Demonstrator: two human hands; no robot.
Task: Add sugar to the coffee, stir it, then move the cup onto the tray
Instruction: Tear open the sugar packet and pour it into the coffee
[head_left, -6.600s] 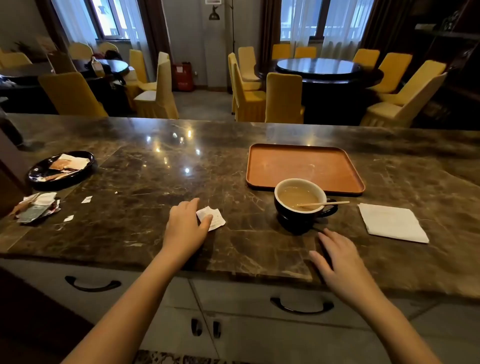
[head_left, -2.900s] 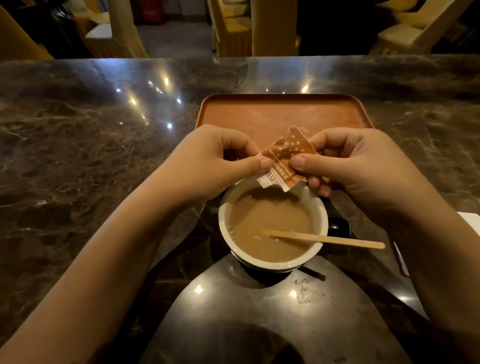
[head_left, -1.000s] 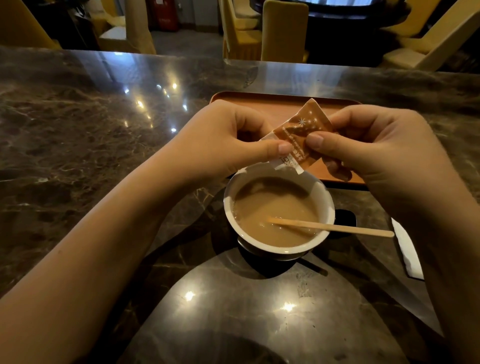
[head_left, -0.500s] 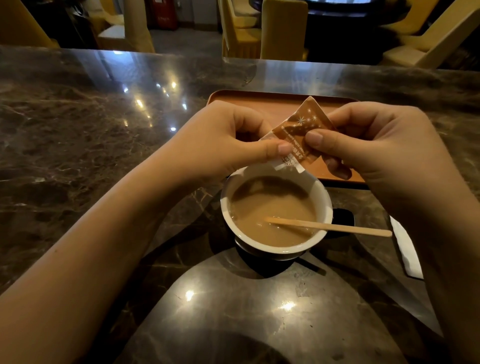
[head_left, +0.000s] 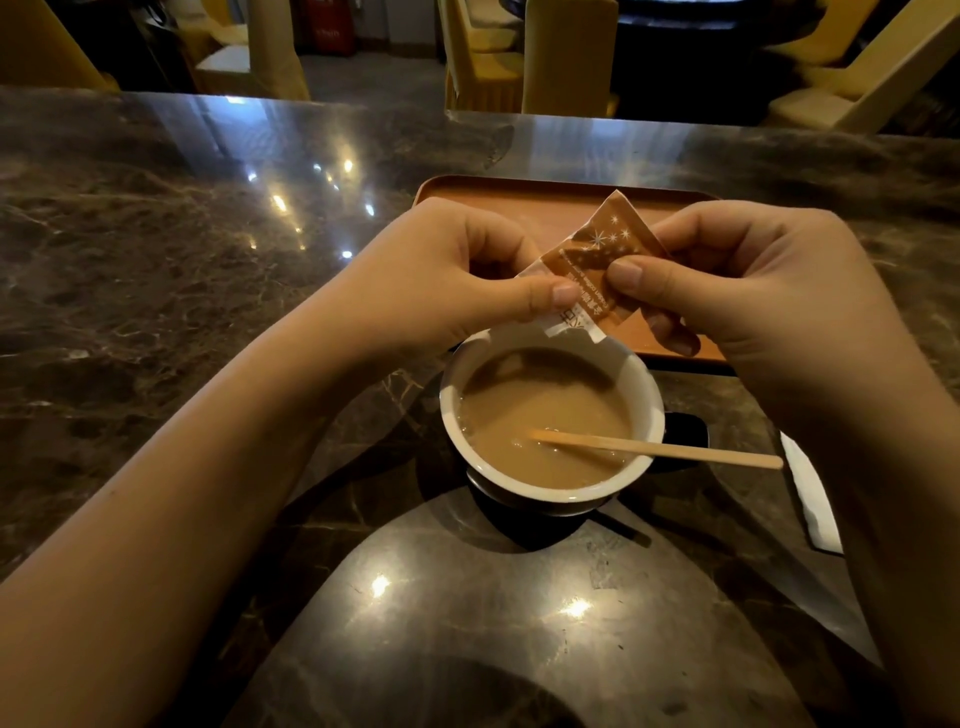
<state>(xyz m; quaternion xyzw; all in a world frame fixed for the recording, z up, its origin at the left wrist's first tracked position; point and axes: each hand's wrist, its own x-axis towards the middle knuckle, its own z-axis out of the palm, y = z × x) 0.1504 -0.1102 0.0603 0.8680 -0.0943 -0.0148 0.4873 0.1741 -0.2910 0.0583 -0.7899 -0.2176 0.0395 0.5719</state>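
Observation:
A dark cup (head_left: 644, 384) with a white inside holds milky coffee on the marble counter. A wooden stirrer (head_left: 675, 451) rests in it, its free end sticking out to the right over the rim. Just above the cup's far rim I hold a brown sugar packet (head_left: 597, 260) with white stars. My left hand (head_left: 441, 275) pinches its lower left part and my right hand (head_left: 753, 291) pinches its right side. The packet's lower white edge hangs over the coffee. An orange tray (head_left: 519, 200) lies right behind the cup, partly hidden by my hands.
A white napkin (head_left: 810, 499) lies on the counter to the right of the cup, mostly behind my right forearm. The dark marble counter (head_left: 182, 260) stretches left and far. Yellow chairs (head_left: 566, 57) stand beyond its far edge.
Since 6.6 s ago both hands picked up the sugar packet and brought it over the cup. In the last second the hands and packet have hardly moved.

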